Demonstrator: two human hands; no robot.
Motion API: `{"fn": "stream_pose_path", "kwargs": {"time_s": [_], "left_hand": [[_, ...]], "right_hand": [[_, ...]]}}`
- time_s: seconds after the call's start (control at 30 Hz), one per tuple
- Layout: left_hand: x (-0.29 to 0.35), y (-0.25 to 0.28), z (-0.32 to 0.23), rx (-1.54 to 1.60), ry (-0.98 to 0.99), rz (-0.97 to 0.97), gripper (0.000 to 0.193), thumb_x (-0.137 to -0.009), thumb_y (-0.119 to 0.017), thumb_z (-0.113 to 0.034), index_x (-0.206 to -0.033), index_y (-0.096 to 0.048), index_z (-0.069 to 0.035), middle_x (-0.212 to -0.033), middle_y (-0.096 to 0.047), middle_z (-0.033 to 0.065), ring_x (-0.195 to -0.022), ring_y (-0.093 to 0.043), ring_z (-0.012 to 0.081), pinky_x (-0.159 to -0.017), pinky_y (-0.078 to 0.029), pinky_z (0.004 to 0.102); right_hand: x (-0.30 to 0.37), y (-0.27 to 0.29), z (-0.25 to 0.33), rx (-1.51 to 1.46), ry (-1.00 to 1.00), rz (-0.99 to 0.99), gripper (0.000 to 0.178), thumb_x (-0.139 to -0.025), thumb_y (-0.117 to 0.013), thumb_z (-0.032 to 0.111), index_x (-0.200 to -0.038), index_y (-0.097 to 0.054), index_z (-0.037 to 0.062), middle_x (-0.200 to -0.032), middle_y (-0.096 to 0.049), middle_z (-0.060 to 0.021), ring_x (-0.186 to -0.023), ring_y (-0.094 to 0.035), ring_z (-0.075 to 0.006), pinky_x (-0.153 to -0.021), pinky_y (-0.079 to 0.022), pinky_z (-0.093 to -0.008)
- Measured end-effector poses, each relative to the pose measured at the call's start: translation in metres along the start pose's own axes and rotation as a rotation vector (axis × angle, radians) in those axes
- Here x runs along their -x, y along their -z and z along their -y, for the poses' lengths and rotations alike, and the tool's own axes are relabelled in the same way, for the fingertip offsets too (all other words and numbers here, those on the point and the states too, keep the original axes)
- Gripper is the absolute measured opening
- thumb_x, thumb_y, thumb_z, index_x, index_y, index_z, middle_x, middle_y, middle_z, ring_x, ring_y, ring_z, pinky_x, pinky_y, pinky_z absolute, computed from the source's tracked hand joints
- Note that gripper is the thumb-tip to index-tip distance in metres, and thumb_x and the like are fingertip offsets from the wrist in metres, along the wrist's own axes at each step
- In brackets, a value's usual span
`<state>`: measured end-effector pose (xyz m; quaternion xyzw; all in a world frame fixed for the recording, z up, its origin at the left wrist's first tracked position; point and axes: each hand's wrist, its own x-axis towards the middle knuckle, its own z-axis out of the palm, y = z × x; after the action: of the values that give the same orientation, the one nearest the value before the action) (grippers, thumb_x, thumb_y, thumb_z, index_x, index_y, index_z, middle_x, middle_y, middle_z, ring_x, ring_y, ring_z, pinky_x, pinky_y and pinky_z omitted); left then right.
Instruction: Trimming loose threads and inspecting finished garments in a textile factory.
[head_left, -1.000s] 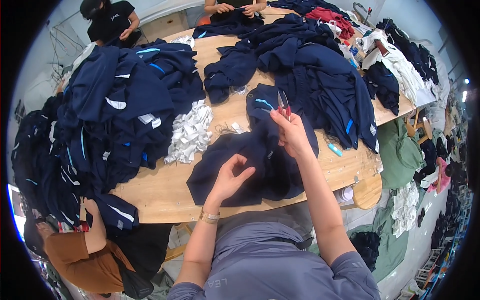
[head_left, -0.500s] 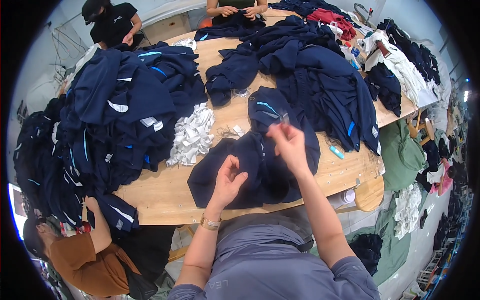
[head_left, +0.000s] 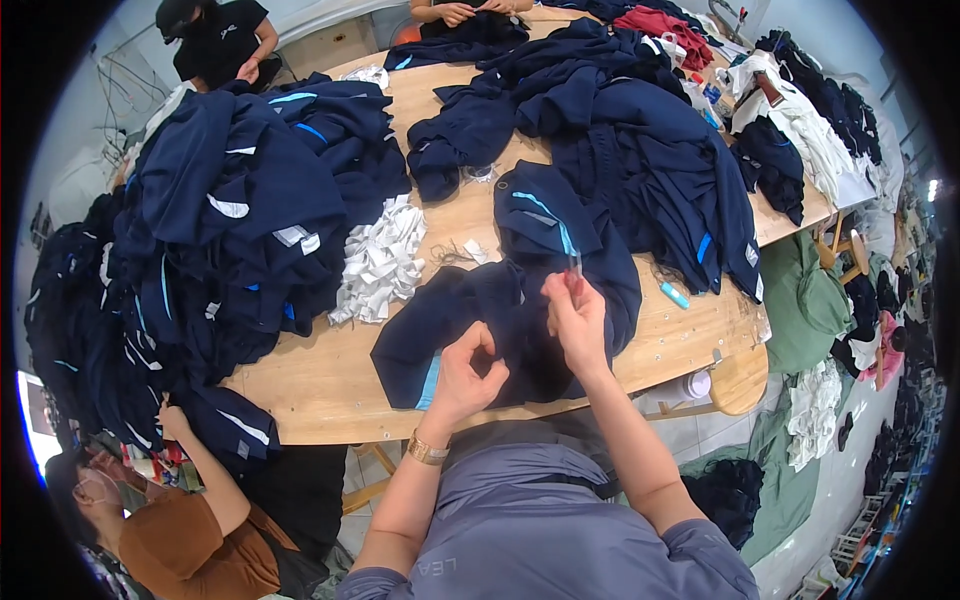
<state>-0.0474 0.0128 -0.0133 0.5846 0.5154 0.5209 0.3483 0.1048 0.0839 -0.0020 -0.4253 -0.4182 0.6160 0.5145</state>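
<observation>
A navy garment (head_left: pixel 412 335) is spread on the wooden table (head_left: pixel 310 388) at its near edge, straight in front of the wearer, presumably so that it can be reached by both hands without stretching. Its far flap is laid flat, and by this a light blue strip (head_left: pixel 537 206) is left facing up; another patch of light blue (head_left: pixel 430 384) is shown at the near left, beside the left wrist. A small pair of red-handled snips (head_left: pixel 572 281) is gripped in the right hand (head_left: pixel 580 325), blades directed away from the wearer over the flap, probably so that the tips are kept clear of the palm; the blades are blurred, and whether cloth is touched by them cannot be told. The piles of navy clothing on the left (head_left: pixel 240 180) and right (head_left: pixel 650 150) are set well to the sides, seemingly to leave working room between them, and a heap of white strips (head_left: pixel 380 262) is placed next to the left pile. The two hands are held apart. The right forearm is extended forward, with the fingers closed around the handles. The left hand (head_left: pixel 468 375) is held lower, over the garment, thumb and forefinger curled towards each other; whether fabric is pinched there cannot be told.
</observation>
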Motion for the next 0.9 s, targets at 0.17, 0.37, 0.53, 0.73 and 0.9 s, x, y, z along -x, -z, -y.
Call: {"fn": "stream_pose_path", "kwargs": {"time_s": [0.17, 0.37, 0.53, 0.73, 0.9], "left_hand": [[0.000, -0.001, -0.009, -0.110, 0.023, 0.059, 0.016, -0.066, -0.056, -0.002, -0.071, -0.041, -0.003, -0.060, -0.039, 0.0074, -0.053, -0.040, 0.0154, -0.051, -0.036, 0.0272], [0.003, -0.005, -0.006, -0.107, -0.027, 0.024, 0.017, -0.062, -0.054, -0.001, -0.069, -0.038, -0.001, -0.061, -0.037, 0.0083, -0.052, -0.038, 0.0185, -0.052, -0.035, 0.0266], [0.005, -0.001, -0.004, -0.106, 0.006, 0.041, 0.016, -0.063, -0.054, -0.001, -0.070, -0.040, -0.001, -0.062, -0.038, 0.0094, -0.053, -0.040, 0.0201, -0.052, -0.036, 0.0281], [0.011, -0.007, 0.000, -0.147, -0.027, 0.101, 0.015, -0.063, -0.053, 0.000, -0.071, -0.041, -0.001, -0.064, -0.041, 0.0108, -0.056, -0.044, 0.0240, -0.054, -0.038, 0.0300], [0.014, -0.010, 0.001, -0.175, -0.071, 0.118, 0.017, -0.063, -0.054, 0.002, -0.069, -0.038, -0.001, -0.063, -0.037, 0.0085, -0.055, -0.040, 0.0176, -0.054, -0.037, 0.0275]], "right_hand": [[0.013, -0.004, 0.005, 0.418, 0.192, 0.262, 0.014, -0.080, -0.069, 0.010, -0.090, -0.063, 0.0030, -0.057, -0.050, 0.0069, -0.052, -0.041, -0.0008, -0.048, -0.033, -0.0181], [0.006, 0.001, -0.010, 0.309, 0.350, 0.064, 0.010, -0.088, -0.060, 0.009, -0.083, -0.057, 0.0010, -0.064, -0.054, 0.0022, -0.054, -0.044, -0.0024, -0.049, -0.036, -0.0183], [0.006, 0.018, -0.004, -0.289, 0.072, -0.121, 0.026, -0.094, -0.051, 0.024, -0.076, -0.051, 0.0058, -0.048, -0.035, 0.0056, -0.037, -0.030, -0.0032, -0.037, -0.025, -0.0205], [0.002, 0.012, -0.004, 0.172, 0.077, -0.003, 0.017, -0.082, -0.067, 0.015, -0.093, -0.064, 0.0019, -0.056, -0.040, 0.0112, -0.048, -0.030, 0.0017, -0.045, -0.021, -0.0171], [-0.024, -0.004, 0.014, 0.751, 0.190, 0.240, 0.031, -0.076, -0.071, 0.017, -0.104, -0.063, 0.0054, -0.055, -0.042, 0.0007, -0.049, -0.035, -0.0050, -0.047, -0.031, -0.0223]]}}
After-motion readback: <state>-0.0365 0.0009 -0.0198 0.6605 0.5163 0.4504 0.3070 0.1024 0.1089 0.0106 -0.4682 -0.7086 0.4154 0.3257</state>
